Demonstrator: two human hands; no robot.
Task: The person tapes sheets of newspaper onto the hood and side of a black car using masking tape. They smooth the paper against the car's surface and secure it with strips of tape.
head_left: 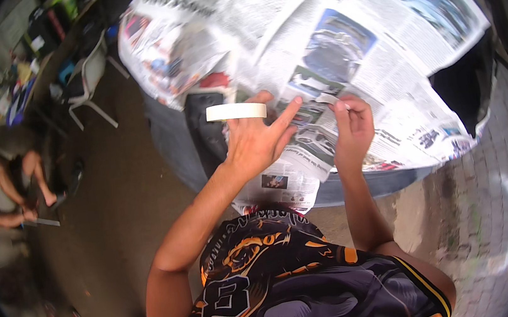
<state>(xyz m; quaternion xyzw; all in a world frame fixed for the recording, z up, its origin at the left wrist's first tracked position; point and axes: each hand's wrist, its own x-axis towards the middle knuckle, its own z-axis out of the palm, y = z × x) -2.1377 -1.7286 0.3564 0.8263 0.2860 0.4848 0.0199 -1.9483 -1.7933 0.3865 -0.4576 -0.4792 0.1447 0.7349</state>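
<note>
A roll of cream masking tape point(235, 111) sits around fingers of my left hand point(253, 143). That hand's index finger and thumb point out over the newspaper point(271, 36). Just to the right, my right hand point(353, 126) pinches a short strip of tape point(326, 98) between thumb and fingertips. Printed sheets with car pictures overlap beneath both hands. They cover a large grey curved body point(170, 143), which looks like part of a car. Where the strip's far end lies, I cannot make out.
Dark openings show beside the paper, at its left and at the right point(464, 85). Far left stand a pale chair point(91, 74) and a cluttered table. Other people's limbs point(7, 189) show at the left edge. Paving point(499, 192) runs along the right.
</note>
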